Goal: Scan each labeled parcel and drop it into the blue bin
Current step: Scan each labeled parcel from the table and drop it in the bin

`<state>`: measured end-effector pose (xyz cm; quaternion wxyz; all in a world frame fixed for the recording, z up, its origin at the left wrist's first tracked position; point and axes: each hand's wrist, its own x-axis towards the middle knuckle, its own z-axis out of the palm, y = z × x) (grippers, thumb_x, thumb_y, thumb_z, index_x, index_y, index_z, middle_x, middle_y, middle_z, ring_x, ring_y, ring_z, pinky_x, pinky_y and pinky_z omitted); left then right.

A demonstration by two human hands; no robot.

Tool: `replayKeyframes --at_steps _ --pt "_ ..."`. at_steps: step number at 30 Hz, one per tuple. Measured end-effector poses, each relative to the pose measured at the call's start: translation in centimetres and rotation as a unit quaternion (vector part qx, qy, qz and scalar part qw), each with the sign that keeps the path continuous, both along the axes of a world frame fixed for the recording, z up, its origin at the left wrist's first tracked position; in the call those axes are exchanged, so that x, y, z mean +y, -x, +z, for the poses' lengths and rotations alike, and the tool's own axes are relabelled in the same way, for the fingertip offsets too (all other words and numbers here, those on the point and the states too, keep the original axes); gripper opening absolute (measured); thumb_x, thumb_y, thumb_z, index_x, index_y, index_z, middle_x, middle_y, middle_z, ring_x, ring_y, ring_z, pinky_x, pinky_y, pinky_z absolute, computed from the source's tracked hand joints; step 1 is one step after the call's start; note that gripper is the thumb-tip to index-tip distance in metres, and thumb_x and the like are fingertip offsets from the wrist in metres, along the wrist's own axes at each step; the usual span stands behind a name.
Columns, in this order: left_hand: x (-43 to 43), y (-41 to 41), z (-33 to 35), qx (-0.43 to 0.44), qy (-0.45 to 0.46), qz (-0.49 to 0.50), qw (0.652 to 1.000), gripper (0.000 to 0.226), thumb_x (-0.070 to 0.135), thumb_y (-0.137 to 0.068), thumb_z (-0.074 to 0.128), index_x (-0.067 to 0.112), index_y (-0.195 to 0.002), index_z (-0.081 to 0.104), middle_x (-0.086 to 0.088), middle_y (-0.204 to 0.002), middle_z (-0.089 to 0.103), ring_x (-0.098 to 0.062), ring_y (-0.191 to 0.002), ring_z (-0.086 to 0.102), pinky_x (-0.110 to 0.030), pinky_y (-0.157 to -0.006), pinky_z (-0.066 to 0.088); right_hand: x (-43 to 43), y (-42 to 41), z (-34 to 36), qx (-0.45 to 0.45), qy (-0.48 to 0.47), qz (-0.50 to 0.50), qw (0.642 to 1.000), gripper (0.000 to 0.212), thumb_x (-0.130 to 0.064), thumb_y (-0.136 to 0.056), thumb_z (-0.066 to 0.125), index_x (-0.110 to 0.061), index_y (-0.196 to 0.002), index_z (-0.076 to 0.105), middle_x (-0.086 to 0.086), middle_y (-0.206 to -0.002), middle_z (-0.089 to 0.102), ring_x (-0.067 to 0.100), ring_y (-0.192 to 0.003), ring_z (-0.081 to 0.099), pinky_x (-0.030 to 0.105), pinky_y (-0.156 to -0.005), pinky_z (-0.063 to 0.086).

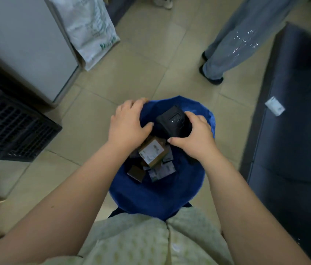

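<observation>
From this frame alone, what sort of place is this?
Probably an informal indoor parcel-sorting corner. A blue bin holds small labeled parcels, the right hand holds a black handheld scanner over it, and a printed white sack leans against a grey cabinet on a tiled floor.

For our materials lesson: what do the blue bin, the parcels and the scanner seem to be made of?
Bin: soft matte blue fabric or plastic sheet, judging by its creased, sagging rim.
Parcels: brown cardboard, matte, with white paper labels.
Scanner: probably hard black plastic; it has a smooth moulded shell with a faint sheen.
</observation>
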<state>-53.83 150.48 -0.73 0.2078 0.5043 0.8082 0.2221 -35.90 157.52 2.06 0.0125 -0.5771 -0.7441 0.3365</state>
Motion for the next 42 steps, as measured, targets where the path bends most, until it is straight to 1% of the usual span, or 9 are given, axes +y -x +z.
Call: replayKeyframes --at_steps 7,12,18,21,24,30,37,40,42 --pt "-1.7 0.3 7.5 0.012 -0.019 0.084 0.996 0.059 0.04 -0.086 0.069 0.034 -0.14 0.047 -0.002 -0.137 0.048 -0.026 -0.13 0.039 -0.041 -0.101 0.04 0.6 0.6 7.4 0.058 -0.039 0.07 0.995 0.084 -0.036 -0.063 0.089 -0.031 -0.137 0.049 -0.009 -0.114 0.041 0.023 -0.122 0.046 0.046 -0.102 0.044" --pt "-4.2 -1.4 11.0 0.03 -0.045 0.173 0.983 0.057 0.037 -0.086 0.069 0.035 -0.139 0.049 0.0 -0.138 0.048 -0.025 -0.132 0.037 -0.04 -0.103 0.036 1.2 1.0 10.9 0.102 -0.05 0.164 0.98 0.082 -0.029 -0.067 0.089 -0.028 -0.138 0.049 -0.008 -0.115 0.04 0.021 -0.123 0.042 0.034 -0.099 0.039" --pt "-8.7 -4.1 14.0 0.063 -0.04 0.312 0.947 0.055 0.04 -0.086 0.069 0.035 -0.137 0.051 0.001 -0.137 0.05 -0.028 -0.132 0.039 -0.044 -0.103 0.039 -0.3 1.4 13.8 0.099 -0.067 0.296 0.948 0.07 -0.028 -0.07 0.085 -0.022 -0.131 0.05 -0.006 -0.113 0.039 0.018 -0.116 0.038 0.033 -0.09 0.036" --pt "-12.0 -5.8 14.4 0.073 -0.035 0.379 0.922 0.056 0.04 -0.085 0.07 0.034 -0.137 0.051 -0.001 -0.138 0.049 -0.029 -0.131 0.04 -0.046 -0.103 0.039 -2.3 1.6 13.9 0.103 -0.078 0.362 0.923 0.069 -0.031 -0.068 0.084 -0.025 -0.128 0.052 -0.003 -0.114 0.045 0.022 -0.115 0.042 0.04 -0.095 0.043" --pt "-16.0 -8.2 14.2 0.083 -0.034 0.443 0.892 0.056 0.041 -0.084 0.072 0.033 -0.136 0.052 -0.002 -0.136 0.052 -0.03 -0.128 0.043 -0.047 -0.104 0.041 -5.1 1.3 13.2 0.106 -0.071 0.424 0.897 0.067 -0.031 -0.067 0.083 -0.025 -0.127 0.052 -0.001 -0.115 0.047 0.023 -0.114 0.043 0.047 -0.098 0.044" --pt "-24.7 -14.1 13.6 0.085 -0.008 0.562 0.823 0.056 0.038 -0.086 0.07 0.031 -0.138 0.052 -0.004 -0.138 0.052 -0.028 -0.128 0.045 -0.041 -0.102 0.04 -12.5 0.8 12.3 0.114 -0.049 0.552 0.824 0.07 -0.032 -0.066 0.08 -0.028 -0.129 0.05 -0.001 -0.117 0.047 0.025 -0.115 0.044 0.049 -0.099 0.045" --pt "-36.6 -21.1 14.4 0.101 0.002 0.7 0.707 0.055 0.04 -0.085 0.068 0.034 -0.136 0.051 -0.002 -0.136 0.053 -0.03 -0.124 0.047 -0.046 -0.098 0.045 -24.4 0.1 13.3 0.135 -0.03 0.688 0.712 0.068 -0.034 -0.068 0.079 -0.028 -0.129 0.049 -0.002 -0.119 0.044 0.025 -0.115 0.04 0.045 -0.095 0.044" --pt "-41.9 -25.1 14.8 0.106 0.014 0.755 0.647 0.055 0.042 -0.085 0.068 0.035 -0.136 0.051 -0.002 -0.135 0.054 -0.031 -0.121 0.049 -0.048 -0.098 0.045 -30.2 -1.1 13.9 0.14 -0.036 0.738 0.659 0.065 -0.035 -0.068 0.079 -0.032 -0.126 0.05 -0.004 -0.116 0.045 0.022 -0.112 0.04 0.038 -0.084 0.036" --pt "-45.9 -27.7 15.2 0.098 0.014 0.791 0.604 0.056 0.044 -0.084 0.069 0.035 -0.136 0.051 -0.003 -0.136 0.054 -0.032 -0.124 0.048 -0.049 -0.099 0.045 -34.4 -2.2 14.3 0.148 -0.029 0.765 0.626 0.069 -0.035 -0.068 0.079 -0.034 -0.13 0.049 -0.006 -0.115 0.044 0.021 -0.113 0.04 0.038 -0.087 0.038"
